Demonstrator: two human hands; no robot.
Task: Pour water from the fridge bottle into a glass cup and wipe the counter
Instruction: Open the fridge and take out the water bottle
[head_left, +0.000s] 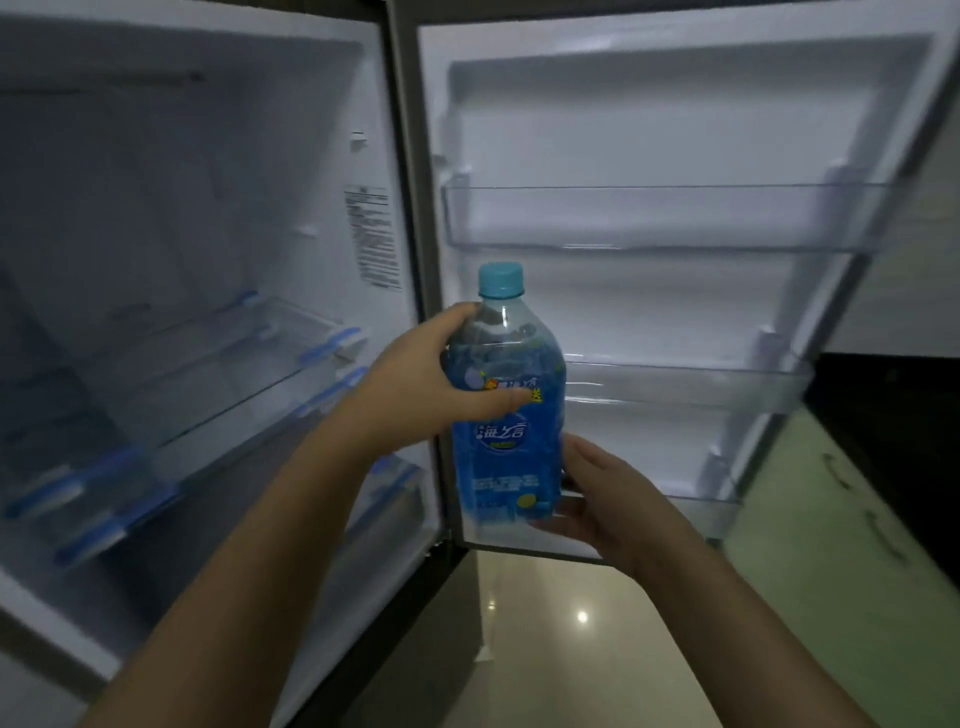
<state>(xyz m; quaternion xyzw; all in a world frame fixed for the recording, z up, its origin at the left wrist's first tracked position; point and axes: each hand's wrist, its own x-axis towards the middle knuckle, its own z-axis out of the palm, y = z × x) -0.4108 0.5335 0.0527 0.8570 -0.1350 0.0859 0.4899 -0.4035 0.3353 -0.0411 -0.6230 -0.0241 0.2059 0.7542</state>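
Held upright before the open fridge door (675, 130): blue-labelled bottle (506, 415), capped, left hand (415, 384) curled round its shoulder, right hand (597, 499) cupping its base with fingers wrapped beneath. Bare glass shelves (208, 364) inside at left; glossy pale floor (571, 649) below, dim room.
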